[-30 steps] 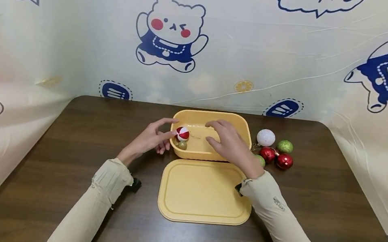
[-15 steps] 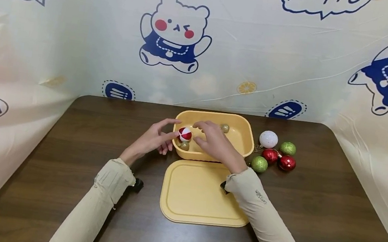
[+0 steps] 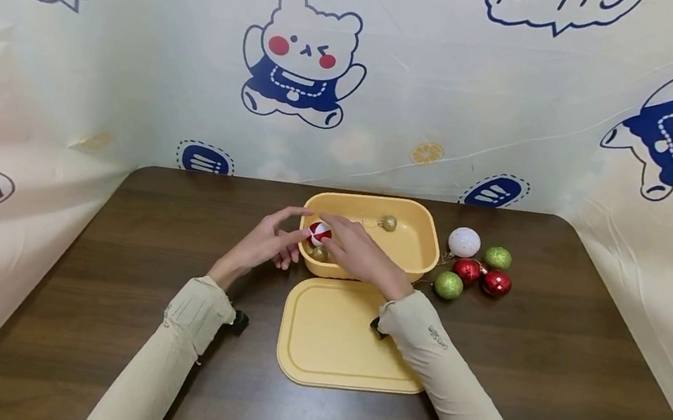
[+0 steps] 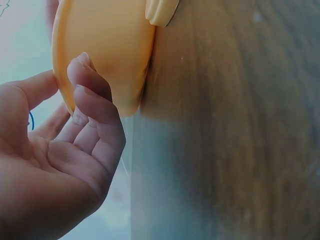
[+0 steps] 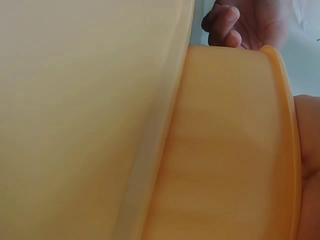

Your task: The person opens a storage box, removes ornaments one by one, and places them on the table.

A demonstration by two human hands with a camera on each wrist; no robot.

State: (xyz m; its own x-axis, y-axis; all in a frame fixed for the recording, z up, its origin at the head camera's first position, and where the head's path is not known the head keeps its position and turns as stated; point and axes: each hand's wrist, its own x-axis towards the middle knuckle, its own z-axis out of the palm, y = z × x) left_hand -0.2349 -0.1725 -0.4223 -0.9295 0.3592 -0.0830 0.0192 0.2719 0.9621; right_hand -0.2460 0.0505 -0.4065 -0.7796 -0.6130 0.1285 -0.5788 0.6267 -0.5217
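Note:
A yellow plastic box stands open-topped on the table. At its left end my left hand touches the rim with thumb and index finger, the other fingers bent outside the wall; the left wrist view shows this. Over the box, my right hand reaches left, fingers spread around the near side of a red-and-white ball ornament. The hand partly covers the small gold ball beside it. Another gold ball lies at the back of the box. In the right wrist view the box wall hides most of this hand.
A flat yellow lid lies in front of the box, under the right forearm. To the right are a white ball, green glitter balls and shiny red balls. A printed cloth hangs behind the table.
My right hand has moved left across the box towards the red-and-white ball. The gold ball at the back has come into view behind it. My left hand keeps its place at the rim.

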